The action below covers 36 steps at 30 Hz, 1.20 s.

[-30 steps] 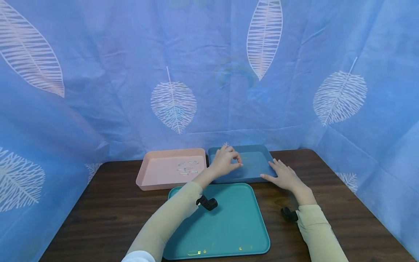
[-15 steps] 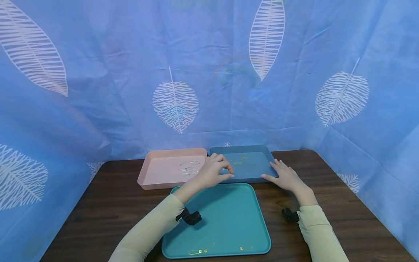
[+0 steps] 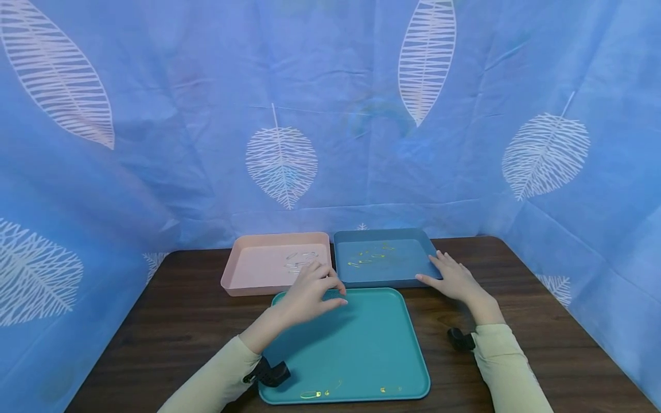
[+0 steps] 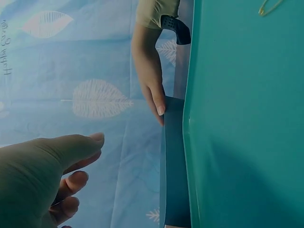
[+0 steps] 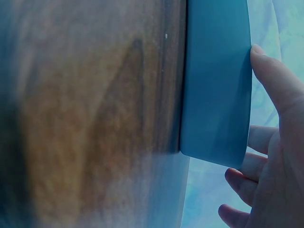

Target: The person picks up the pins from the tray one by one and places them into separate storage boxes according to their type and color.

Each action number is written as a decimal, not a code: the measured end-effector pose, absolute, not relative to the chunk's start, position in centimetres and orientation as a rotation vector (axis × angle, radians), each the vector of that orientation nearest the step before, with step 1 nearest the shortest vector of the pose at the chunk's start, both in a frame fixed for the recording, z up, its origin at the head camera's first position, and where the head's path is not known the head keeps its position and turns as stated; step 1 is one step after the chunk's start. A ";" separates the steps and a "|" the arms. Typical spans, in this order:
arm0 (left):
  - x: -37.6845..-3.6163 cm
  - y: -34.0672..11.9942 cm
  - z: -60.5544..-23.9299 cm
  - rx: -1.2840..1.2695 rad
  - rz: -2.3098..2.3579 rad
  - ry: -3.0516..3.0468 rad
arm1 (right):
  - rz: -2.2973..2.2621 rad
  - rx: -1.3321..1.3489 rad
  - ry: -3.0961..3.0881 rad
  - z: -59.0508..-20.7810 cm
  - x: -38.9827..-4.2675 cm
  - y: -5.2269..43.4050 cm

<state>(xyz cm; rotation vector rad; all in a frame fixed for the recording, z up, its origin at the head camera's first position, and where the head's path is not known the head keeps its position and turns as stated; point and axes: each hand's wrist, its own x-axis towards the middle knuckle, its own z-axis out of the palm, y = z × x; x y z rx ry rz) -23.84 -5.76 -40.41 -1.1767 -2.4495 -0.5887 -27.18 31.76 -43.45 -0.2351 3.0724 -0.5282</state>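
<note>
The left hand (image 3: pixel 308 291) hovers over the far left part of the teal tray (image 3: pixel 361 350), just in front of the pink tray (image 3: pixel 248 269). Its fingers are loosely bent and spread; the left-wrist view shows nothing between them. The right hand (image 3: pixel 451 278) rests at the near right corner of the dark blue tray (image 3: pixel 408 269), fingers nearly straight against the rim, the thumb along the near edge. The right-wrist view confirms fingertips touching the tray wall without curling round it.

The dark blue tray stands behind the teal tray, touching the pink tray on its left. Several gold safety pins (image 3: pixel 369 256) lie scattered on its floor. The pink tray holds a small cluster of silver safety pins (image 3: pixel 299 261), just beyond the left hand. Near the front edge of the teal tray lie more gold safety pins (image 3: pixel 315 394), well apart from both hands.

All three trays sit on a dark wooden table (image 3: pixel 516 298). A blue leaf-print cloth (image 3: pixel 206 143) hangs behind and at both sides of the table.
</note>
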 end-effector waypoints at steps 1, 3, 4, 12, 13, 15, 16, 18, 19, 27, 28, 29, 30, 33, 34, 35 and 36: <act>-23.5 -6.0 -40.4 -1.172 -0.590 -2.453 | -0.529 -0.237 3.072 -43.4 -27.2 31.7; -22.9 -6.6 -40.4 -1.159 -0.585 -2.464 | -0.527 -0.242 3.076 -43.4 -27.1 31.7; -22.6 -6.8 -40.5 -1.156 -0.587 -2.469 | -0.529 -0.243 3.077 -43.3 -27.1 31.6; -20.5 -8.3 -41.3 -1.176 -0.595 -2.507 | -0.540 -0.257 3.077 -43.0 -26.9 31.5; -20.3 -8.4 -41.4 -1.187 -0.605 -2.517 | -0.543 -0.258 3.075 -43.1 -26.9 31.5; -19.9 -8.6 -41.8 -1.217 -0.631 -2.528 | -0.549 -0.257 3.074 -43.1 -26.9 31.6; -19.8 -8.7 -42.0 -1.233 -0.644 -2.534 | -0.548 -0.259 3.075 -43.1 -26.9 31.6; -19.5 -8.9 -42.3 -1.262 -0.679 -2.559 | -0.546 -0.259 3.076 -43.1 -26.9 31.6; -19.4 -9.0 -42.5 -1.279 -0.691 -2.575 | -0.542 -0.258 3.076 -43.2 -27.0 31.6; -18.2 -10.0 -42.8 -1.459 -0.747 -2.789 | -0.529 -0.262 3.076 -43.0 -27.1 31.5; -18.0 -10.1 -42.8 -1.484 -0.757 -2.808 | -0.525 -0.265 3.077 -43.0 -27.1 31.5; -17.9 -10.2 -42.9 -1.506 -0.767 -2.828 | -0.523 -0.268 3.079 -43.0 -27.1 31.5; -17.8 -10.3 -42.9 -1.531 -0.772 -2.841 | -0.519 -0.270 3.080 -42.9 -27.0 31.6; -17.5 -10.5 -43.2 -1.599 -0.767 -2.876 | -0.517 -0.268 3.078 -42.9 -26.9 31.6; -17.5 -10.5 -43.3 -1.620 -0.768 -2.884 | -0.517 -0.270 3.078 -42.9 -26.9 31.6; -17.4 -10.5 -43.4 -1.637 -0.764 -2.894 | -0.522 -0.265 3.077 -42.9 -26.9 31.6; -17.4 -10.5 -43.5 -1.654 -0.753 -2.899 | -0.524 -0.266 3.079 -42.9 -26.9 31.6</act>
